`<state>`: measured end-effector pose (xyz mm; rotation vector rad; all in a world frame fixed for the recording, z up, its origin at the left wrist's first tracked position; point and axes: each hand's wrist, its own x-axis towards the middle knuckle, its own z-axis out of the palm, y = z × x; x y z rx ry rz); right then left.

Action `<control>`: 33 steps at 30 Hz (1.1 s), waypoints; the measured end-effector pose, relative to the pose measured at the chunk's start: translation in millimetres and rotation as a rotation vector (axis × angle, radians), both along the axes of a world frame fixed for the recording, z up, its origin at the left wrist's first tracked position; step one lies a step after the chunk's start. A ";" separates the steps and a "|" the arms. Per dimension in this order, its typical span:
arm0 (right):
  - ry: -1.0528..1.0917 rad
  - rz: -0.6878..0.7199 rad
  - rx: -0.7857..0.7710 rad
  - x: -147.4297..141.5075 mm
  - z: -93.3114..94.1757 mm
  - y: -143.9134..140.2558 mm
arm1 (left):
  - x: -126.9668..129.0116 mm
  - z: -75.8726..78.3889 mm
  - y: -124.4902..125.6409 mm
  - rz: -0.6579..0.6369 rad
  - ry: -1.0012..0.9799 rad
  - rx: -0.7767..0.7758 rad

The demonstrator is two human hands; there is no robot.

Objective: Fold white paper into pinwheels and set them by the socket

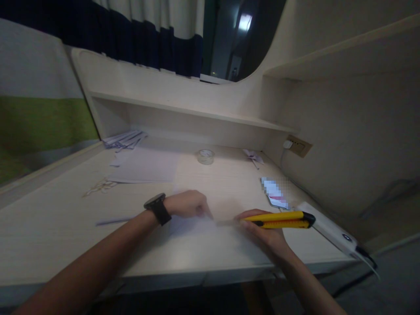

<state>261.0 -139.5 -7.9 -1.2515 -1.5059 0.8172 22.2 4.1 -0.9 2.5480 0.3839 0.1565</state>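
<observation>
My right hand (267, 232) is closed around a yellow utility knife (278, 219) with black ends. Its thin blade (226, 222) points left, low over the desk, toward my left fingertips. A pale sheet of paper (187, 225) lies under my left hand (188, 204); its edges are hard to make out. The fingers of that hand are curled, with a blurred fingertip pressing down at the paper near the blade tip. A black watch (159, 208) is on my left wrist.
Paper sheets (147, 164) and folded strips (126, 139) lie at back left, near small pale scraps (100, 187). Clear tape (206, 156) and a paper pinwheel (253, 156) are at the back. On the right are a phone (274, 192) and a white power strip (331, 229) with cables.
</observation>
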 end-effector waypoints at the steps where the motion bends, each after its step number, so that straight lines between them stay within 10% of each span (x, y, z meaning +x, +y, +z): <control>1: 0.003 -0.001 0.001 0.2 0.1 -0.1 | -0.1 0.0 0.4 0.004 0.004 -0.007; 18: 0.011 -0.027 0.000 -1.0 -4.6 0.4 | 3.8 20.3 -46.6 0.126 0.035 0.398; 33: -0.038 -0.018 0.031 -3.2 -4.7 -0.4 | 5.0 16.2 -42.3 0.044 -0.010 0.452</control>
